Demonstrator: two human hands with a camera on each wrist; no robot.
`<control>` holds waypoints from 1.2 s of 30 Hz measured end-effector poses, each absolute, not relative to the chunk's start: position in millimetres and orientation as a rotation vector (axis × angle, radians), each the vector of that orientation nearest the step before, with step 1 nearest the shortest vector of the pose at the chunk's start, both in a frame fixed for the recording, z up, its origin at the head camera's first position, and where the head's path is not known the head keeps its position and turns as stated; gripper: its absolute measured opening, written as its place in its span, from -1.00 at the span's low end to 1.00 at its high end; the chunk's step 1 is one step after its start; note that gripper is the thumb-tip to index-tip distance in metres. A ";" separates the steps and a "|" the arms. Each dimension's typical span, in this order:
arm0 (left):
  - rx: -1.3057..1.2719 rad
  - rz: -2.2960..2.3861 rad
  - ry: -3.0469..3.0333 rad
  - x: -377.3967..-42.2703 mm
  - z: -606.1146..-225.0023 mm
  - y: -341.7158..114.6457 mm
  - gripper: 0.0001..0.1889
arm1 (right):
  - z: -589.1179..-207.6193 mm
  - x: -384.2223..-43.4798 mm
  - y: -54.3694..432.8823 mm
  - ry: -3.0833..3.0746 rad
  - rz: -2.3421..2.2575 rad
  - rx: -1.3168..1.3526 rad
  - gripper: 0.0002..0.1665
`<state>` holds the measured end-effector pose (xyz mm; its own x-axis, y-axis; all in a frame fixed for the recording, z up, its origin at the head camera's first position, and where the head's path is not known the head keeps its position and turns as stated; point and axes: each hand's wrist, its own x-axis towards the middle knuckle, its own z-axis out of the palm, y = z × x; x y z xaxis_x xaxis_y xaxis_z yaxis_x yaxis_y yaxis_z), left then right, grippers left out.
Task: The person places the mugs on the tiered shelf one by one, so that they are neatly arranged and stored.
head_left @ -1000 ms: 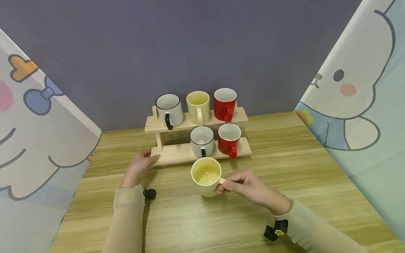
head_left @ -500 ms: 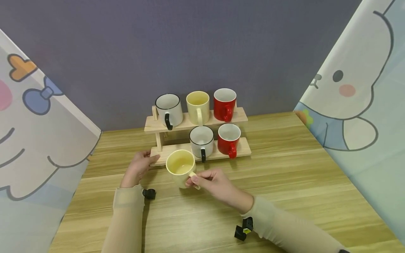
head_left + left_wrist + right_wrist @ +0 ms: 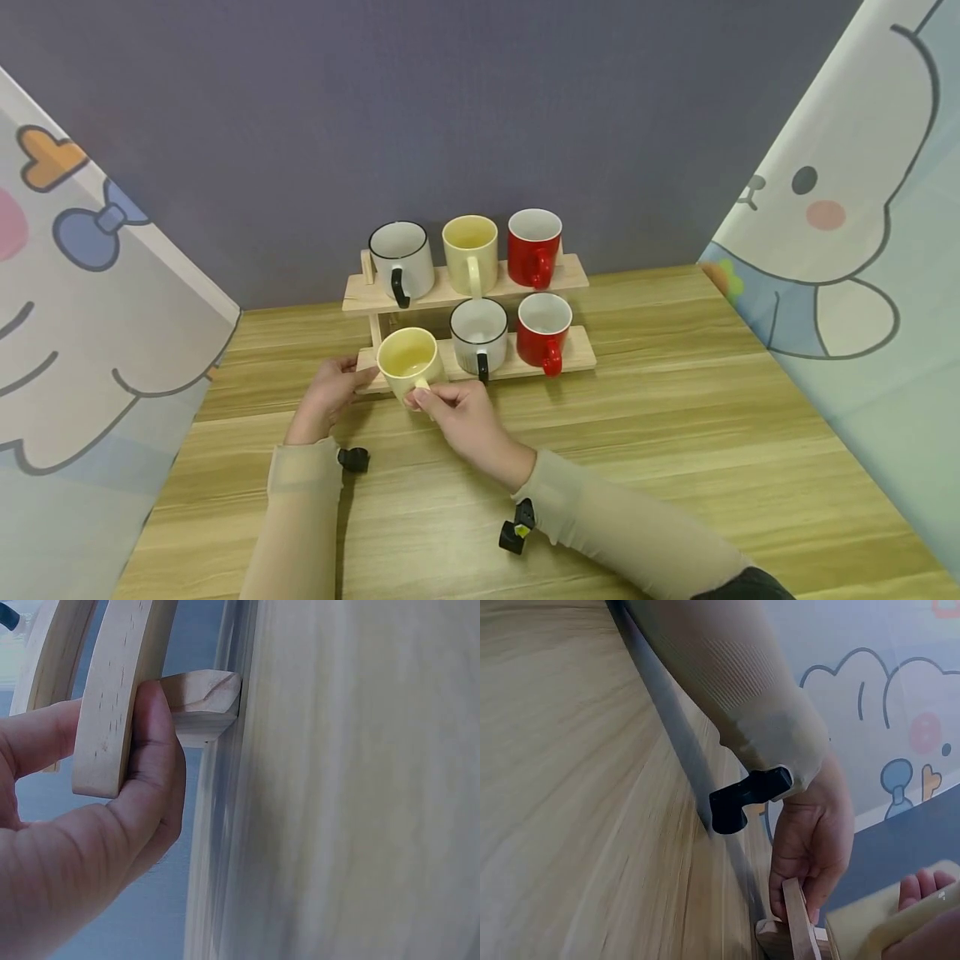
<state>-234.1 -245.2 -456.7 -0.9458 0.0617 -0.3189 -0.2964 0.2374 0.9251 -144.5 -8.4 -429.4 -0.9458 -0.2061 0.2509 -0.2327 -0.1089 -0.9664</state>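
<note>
My right hand (image 3: 476,425) pinches the handle of a pale yellow mug (image 3: 405,357), which is upright in front of the left end of the wooden rack's lower shelf (image 3: 577,350). Whether the mug's base touches the shelf is hidden. My left hand (image 3: 327,400) holds that shelf's left end; in the left wrist view, the thumb and fingers grip both faces of the board (image 3: 109,712). A white mug with a black rim (image 3: 478,337) and a red mug (image 3: 542,333) stand on the lower shelf. In the right wrist view, the yellow mug (image 3: 862,919) is beside the left hand (image 3: 814,832).
On the upper shelf (image 3: 573,273) stand a white black-rimmed mug (image 3: 414,271), another yellow mug (image 3: 483,262) and another red mug (image 3: 525,254). A dark grey panel (image 3: 480,108) rises behind the rack. Cartoon-printed panels flank the wood-grain table (image 3: 712,400).
My right hand has carried the yellow mug leftward and toward the rack, from in front of the lower white mug to the shelf's left end. My left hand has stayed on the board.
</note>
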 end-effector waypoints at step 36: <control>-0.226 1.759 2.235 -236.8 -460.2 -245.3 -0.29 | -438.2 -177.3 -42.1 -2.239 2.141 0.159 -0.75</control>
